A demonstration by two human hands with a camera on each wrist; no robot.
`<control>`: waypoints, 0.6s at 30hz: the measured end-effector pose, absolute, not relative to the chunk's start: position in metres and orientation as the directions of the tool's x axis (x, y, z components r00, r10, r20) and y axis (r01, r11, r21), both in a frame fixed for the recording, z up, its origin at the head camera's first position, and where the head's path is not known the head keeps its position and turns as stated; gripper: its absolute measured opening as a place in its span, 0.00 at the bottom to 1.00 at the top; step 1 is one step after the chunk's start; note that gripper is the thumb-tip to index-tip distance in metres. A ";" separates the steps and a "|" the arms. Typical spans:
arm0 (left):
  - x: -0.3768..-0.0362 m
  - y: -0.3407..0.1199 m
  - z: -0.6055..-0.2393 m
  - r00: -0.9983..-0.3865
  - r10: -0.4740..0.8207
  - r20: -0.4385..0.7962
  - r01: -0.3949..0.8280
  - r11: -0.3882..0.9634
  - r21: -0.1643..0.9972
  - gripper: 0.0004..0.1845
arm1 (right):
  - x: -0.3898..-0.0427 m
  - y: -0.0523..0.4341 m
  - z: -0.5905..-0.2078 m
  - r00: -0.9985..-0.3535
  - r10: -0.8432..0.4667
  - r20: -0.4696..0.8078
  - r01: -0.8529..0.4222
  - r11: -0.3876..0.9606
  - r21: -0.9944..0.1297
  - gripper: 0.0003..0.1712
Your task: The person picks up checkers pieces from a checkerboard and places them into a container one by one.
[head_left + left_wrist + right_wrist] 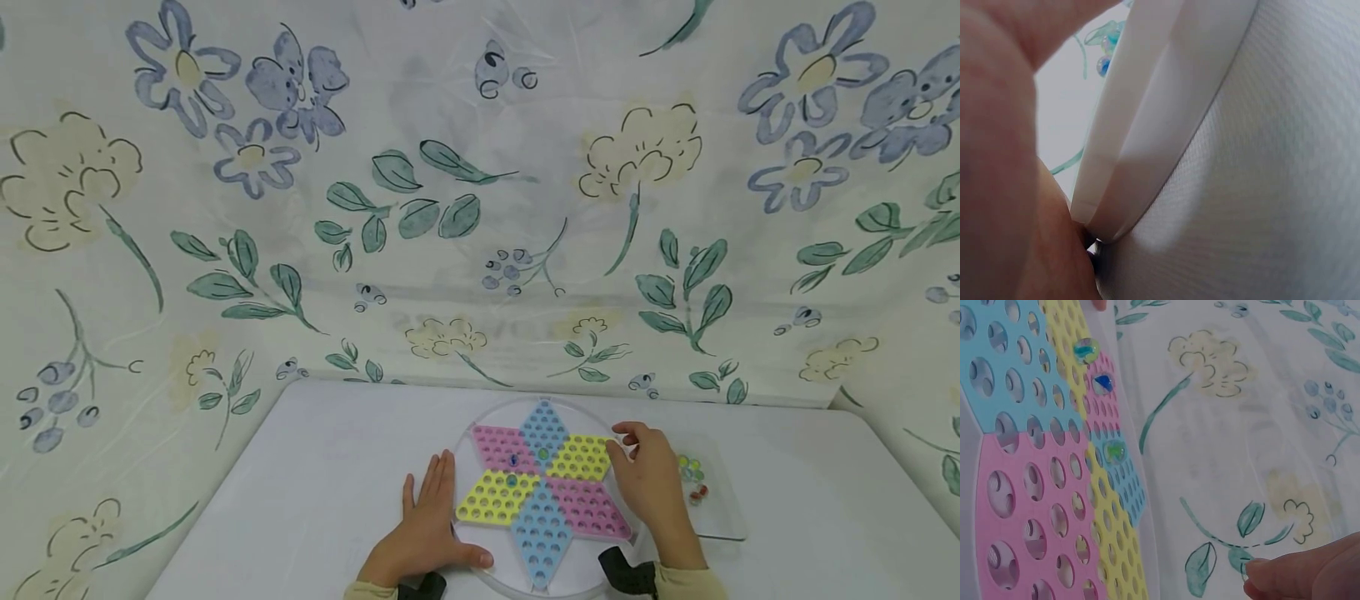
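A round white Chinese checkers board (480, 442) with a star of pink, yellow and blue perforated sections lies on the table. Three glass marbles sit in its holes: a green one (543, 454), a blue one (513, 459) and a teal one (512, 481). My left hand (427, 525) rests at the board's left rim, fingers straight and thumb along the lower edge. The right hand (651, 475) is at the right rim beside the yellow section, index finger and thumb apart with no thing visible between them. In the right wrist view, one fingertip (1260, 575) shows, away from the marbles.
A clear shallow tray (723, 512) stands right of the board, behind the right hand, holding several green marbles (690, 467) and a few red ones (698, 495). The white table (315, 492) meets a flower-patterned cloth (420, 283) at its back edge.
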State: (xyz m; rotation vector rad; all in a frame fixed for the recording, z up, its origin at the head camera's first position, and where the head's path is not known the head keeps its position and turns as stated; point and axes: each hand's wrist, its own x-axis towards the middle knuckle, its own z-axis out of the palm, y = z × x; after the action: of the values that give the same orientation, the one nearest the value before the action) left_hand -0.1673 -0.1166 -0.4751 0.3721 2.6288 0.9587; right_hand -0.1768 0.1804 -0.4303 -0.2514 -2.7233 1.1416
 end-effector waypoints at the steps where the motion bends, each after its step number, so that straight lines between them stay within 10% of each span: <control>1: -0.167 -0.117 -0.475 -0.916 0.346 -0.204 0.134 0.741 0.657 0.80 | -0.177 0.179 -0.430 -0.970 0.223 0.096 0.087 0.689 -0.720 0.18; 18: -0.169 -0.116 -0.477 -0.916 0.345 -0.206 0.133 0.744 0.655 0.80 | -0.175 0.162 -0.433 -0.975 0.187 0.120 0.037 0.671 -0.741 0.16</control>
State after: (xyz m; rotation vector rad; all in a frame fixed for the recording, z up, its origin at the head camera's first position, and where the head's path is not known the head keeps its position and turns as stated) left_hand -0.1687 -0.1164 -0.4772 0.3713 2.6305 0.9536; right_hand -0.1751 0.1621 -0.4334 -0.1830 -2.6982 1.1902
